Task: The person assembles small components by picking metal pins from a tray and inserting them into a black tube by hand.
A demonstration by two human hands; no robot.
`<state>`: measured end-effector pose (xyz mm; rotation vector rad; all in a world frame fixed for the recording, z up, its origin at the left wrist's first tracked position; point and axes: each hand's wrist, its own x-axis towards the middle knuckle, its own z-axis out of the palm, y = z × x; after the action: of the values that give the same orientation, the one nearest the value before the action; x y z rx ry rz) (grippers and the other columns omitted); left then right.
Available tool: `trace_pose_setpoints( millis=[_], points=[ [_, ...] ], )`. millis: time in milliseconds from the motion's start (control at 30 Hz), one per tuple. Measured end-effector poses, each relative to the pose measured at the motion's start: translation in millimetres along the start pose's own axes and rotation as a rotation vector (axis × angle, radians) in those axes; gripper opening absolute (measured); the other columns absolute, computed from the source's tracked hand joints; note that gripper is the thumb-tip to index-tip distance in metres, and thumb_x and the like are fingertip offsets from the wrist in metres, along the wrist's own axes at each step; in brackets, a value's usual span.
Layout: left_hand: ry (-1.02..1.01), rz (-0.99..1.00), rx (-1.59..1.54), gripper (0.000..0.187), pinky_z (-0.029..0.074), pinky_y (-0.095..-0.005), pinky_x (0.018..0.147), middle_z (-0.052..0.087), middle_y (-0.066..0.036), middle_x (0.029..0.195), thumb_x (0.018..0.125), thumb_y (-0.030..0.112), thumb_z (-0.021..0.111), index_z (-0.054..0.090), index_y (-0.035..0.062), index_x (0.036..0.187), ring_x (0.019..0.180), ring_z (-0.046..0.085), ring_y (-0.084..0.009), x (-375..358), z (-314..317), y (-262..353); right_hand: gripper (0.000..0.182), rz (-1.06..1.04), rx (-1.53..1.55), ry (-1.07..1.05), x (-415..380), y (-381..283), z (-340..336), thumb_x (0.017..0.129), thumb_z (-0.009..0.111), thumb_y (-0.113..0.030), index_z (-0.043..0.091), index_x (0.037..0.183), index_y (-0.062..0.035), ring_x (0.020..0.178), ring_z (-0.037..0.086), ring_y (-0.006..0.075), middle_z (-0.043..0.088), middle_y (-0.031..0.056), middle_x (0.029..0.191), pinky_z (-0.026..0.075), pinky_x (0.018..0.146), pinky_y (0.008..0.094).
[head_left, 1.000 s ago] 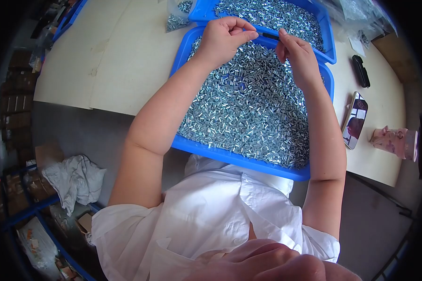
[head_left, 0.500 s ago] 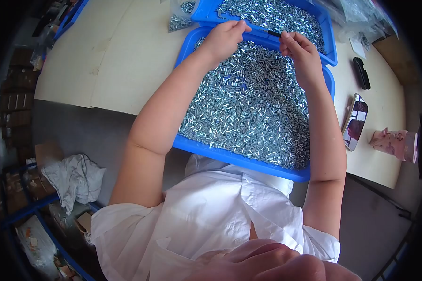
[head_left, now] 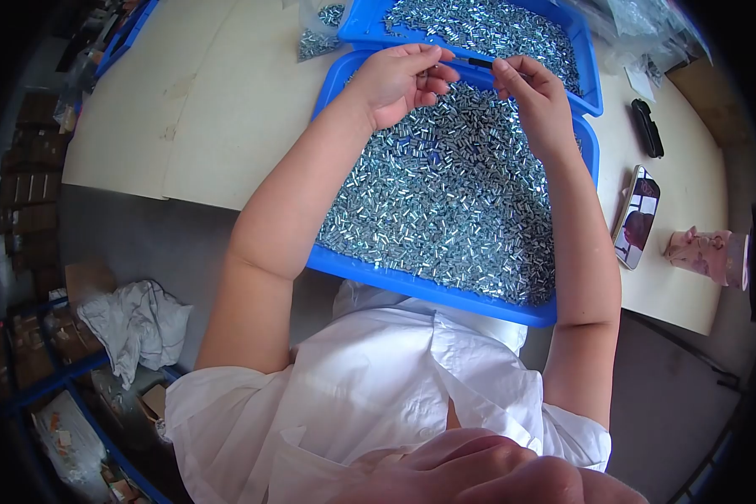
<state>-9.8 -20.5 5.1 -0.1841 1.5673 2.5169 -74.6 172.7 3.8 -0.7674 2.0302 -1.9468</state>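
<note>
My right hand (head_left: 532, 91) grips a thin black-handled tool (head_left: 480, 62) between thumb and fingers, its slim tip pointing left. At that tip, the thumb and forefinger of my left hand (head_left: 401, 82) are pinched together; whatever is between them is too small to make out. The other left fingers are loosely curled, with part of the palm showing. Both hands are over the far edge of a blue tray (head_left: 428, 284) full of small, shiny metal sleeves or pins (head_left: 445, 202).
Behind stands a second blue tray (head_left: 595, 84) of similar metal pieces, beside a clear bag (head_left: 317, 44) of them. On the right of the table (head_left: 218, 109) lie a black case-like object (head_left: 647, 128), a phone (head_left: 637, 218) and a pink cup (head_left: 708, 254). Plastic bags (head_left: 638, 25) sit at back right.
My left hand has turned, so its lower fingers and palm now show. The black-handled tool and my right hand have shifted slightly left, bringing the tip nearer my left fingertips.
</note>
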Motion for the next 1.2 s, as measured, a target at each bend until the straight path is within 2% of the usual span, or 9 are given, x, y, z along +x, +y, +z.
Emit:
trace_pose_setpoints(
  millis=[33, 67, 133, 233, 400, 667, 800, 933, 1200],
  points=[
    [-0.032, -0.028, 0.034, 0.028, 0.042, -0.0178, 0.05, 0.055, -0.004, 0.083, 0.093, 0.021, 0.044, 0.051, -0.0002, 0.109, 0.064, 0.05, -0.0063, 1, -3, -1, 0.026, -0.001, 0.0, -0.001, 0, -1, 1, 0.083, 0.061, -0.029, 0.06, 0.085, -0.0036, 0.066, 0.05, 0.0064, 0.059, 0.0006, 0.073, 0.038, 0.06, 0.0194],
    [-0.032, -0.028, 0.034, 0.028, 0.042, -0.0178, 0.05, 0.055, -0.004, 0.083, 0.093, 0.021, 0.044, 0.051, -0.0002, 0.109, 0.064, 0.05, -0.0063, 2, -6, -3, 0.025, -0.004, -0.009, 0.002, -1, -2, 2, 0.083, 0.061, -0.029, 0.06, 0.084, -0.0036, 0.065, 0.049, 0.0059, 0.058, 0.0001, 0.072, 0.038, 0.058, 0.0192],
    [-0.1, -0.062, -0.046, 0.028, 0.032, -0.0172, 0.044, 0.049, 0.0, 0.075, 0.093, 0.023, 0.045, 0.054, 0.0006, 0.106, 0.057, 0.04, -0.0042, 2, -6, -3, 0.025, -0.007, -0.019, 0.005, -2, -2, 2, 0.083, 0.061, -0.029, 0.06, 0.084, -0.0036, 0.065, 0.049, 0.0053, 0.057, -0.0004, 0.071, 0.037, 0.057, 0.0191],
    [-0.138, -0.049, -0.155, 0.026, 0.034, -0.0167, 0.047, 0.048, 0.001, 0.074, 0.092, 0.021, 0.046, 0.054, 0.0, 0.106, 0.058, 0.039, -0.0047, 1, -5, -2, 0.024, -0.031, -0.054, 0.008, -1, 1, 3, 0.084, 0.061, -0.028, 0.06, 0.083, -0.0034, 0.061, 0.046, 0.0035, 0.055, -0.0022, 0.067, 0.034, 0.052, 0.0182],
    [-0.043, 0.037, -0.048, 0.022, 0.037, -0.0164, 0.053, 0.052, -0.001, 0.079, 0.092, 0.015, 0.046, 0.054, 0.0003, 0.106, 0.061, 0.043, -0.0047, -1, 7, -2, 0.021, -0.062, -0.09, 0.015, -1, 3, 4, 0.084, 0.062, -0.023, 0.059, 0.082, -0.0017, 0.056, 0.041, 0.0015, 0.052, -0.004, 0.063, 0.03, 0.047, 0.0178],
    [0.01, 0.076, 0.001, 0.014, 0.041, -0.0178, 0.056, 0.061, -0.007, 0.089, 0.09, 0.015, 0.049, 0.056, 0.0046, 0.097, 0.066, 0.05, -0.0056, 2, 5, -6, 0.021, -0.091, -0.152, 0.033, -3, -2, 4, 0.083, 0.062, -0.021, 0.059, 0.084, -0.0007, 0.057, 0.044, 0.0026, 0.054, -0.0023, 0.064, 0.032, 0.048, 0.0184],
    [0.06, 0.056, 0.008, 0.014, 0.039, -0.0187, 0.054, 0.056, -0.002, 0.078, 0.088, 0.019, 0.054, 0.056, 0.0057, 0.091, 0.062, 0.047, -0.0058, 3, 5, -7, 0.02, -0.196, -0.273, 0.083, -5, -4, 8, 0.082, 0.063, -0.019, 0.059, 0.085, 0.0003, 0.061, 0.051, 0.0059, 0.058, 0.002, 0.066, 0.04, 0.053, 0.0202],
    [0.115, 0.061, -0.018, 0.018, 0.037, -0.0191, 0.051, 0.048, 0.002, 0.068, 0.087, 0.022, 0.056, 0.056, 0.0045, 0.087, 0.058, 0.044, -0.0056, 4, 4, -8, 0.019, -0.233, -0.345, 0.11, -7, -10, 10, 0.081, 0.064, -0.018, 0.06, 0.085, 0.0004, 0.064, 0.054, 0.0079, 0.06, 0.0036, 0.068, 0.043, 0.057, 0.0217],
    [0.068, 0.041, -0.095, 0.02, 0.035, -0.0196, 0.05, 0.047, 0.002, 0.067, 0.086, 0.024, 0.057, 0.055, 0.0031, 0.086, 0.058, 0.043, -0.0056, 3, 5, -9, 0.017, -0.327, -0.342, 0.131, -7, -9, 11, 0.079, 0.066, -0.016, 0.061, 0.085, -0.0007, 0.065, 0.054, 0.0086, 0.059, 0.0031, 0.07, 0.043, 0.057, 0.0216]
  ],
)
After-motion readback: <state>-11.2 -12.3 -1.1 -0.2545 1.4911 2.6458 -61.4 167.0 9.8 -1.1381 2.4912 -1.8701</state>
